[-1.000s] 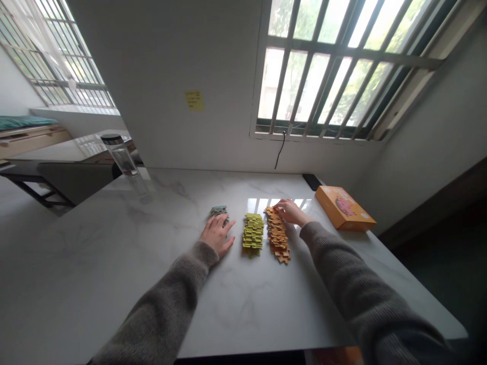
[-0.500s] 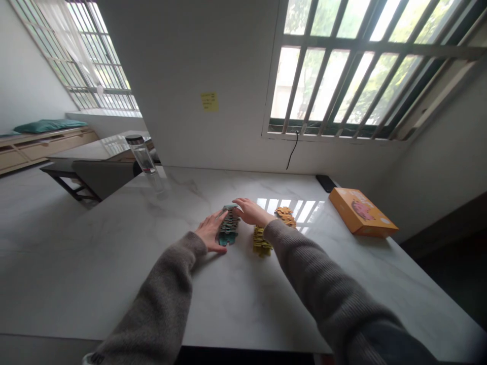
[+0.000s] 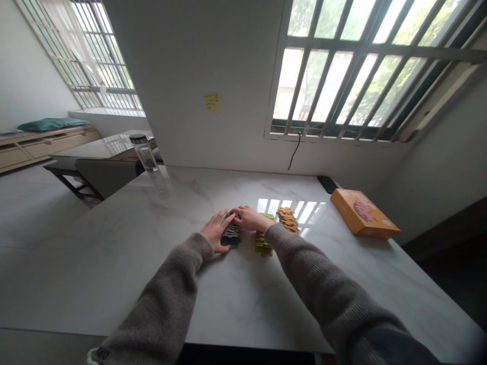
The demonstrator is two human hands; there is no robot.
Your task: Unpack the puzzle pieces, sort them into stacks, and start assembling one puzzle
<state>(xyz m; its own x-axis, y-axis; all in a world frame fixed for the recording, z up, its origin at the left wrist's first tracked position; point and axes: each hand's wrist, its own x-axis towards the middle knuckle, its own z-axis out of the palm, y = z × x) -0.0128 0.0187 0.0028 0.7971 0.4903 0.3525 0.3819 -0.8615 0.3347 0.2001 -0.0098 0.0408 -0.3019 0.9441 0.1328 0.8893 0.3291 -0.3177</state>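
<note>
A row of dark green jigsaw puzzle pieces (image 3: 231, 237) lies on the white marble-look table between my hands. Along its left side rests my left hand (image 3: 215, 232), with the thumb at the near end and the fingers reaching over the far part. My right hand (image 3: 248, 218) curls its fingers around the far end of the same row, close to the left fingertips. Just right of it is a row of yellow puzzle pieces (image 3: 263, 245), partly covered by my right wrist and sleeve. Farther right lies a row of orange puzzle pieces (image 3: 289, 221).
An orange box (image 3: 363, 213) lies at the table's right side, with a black phone-like object (image 3: 326, 184) behind it. A clear bottle with a dark lid (image 3: 144, 154) stands at the back left. A yellow note (image 3: 212, 102) sticks to the wall.
My right hand has moved slightly nearer, and its fingers now curl farther over the far end of the green row. Both hands have drawn closer together around it.
</note>
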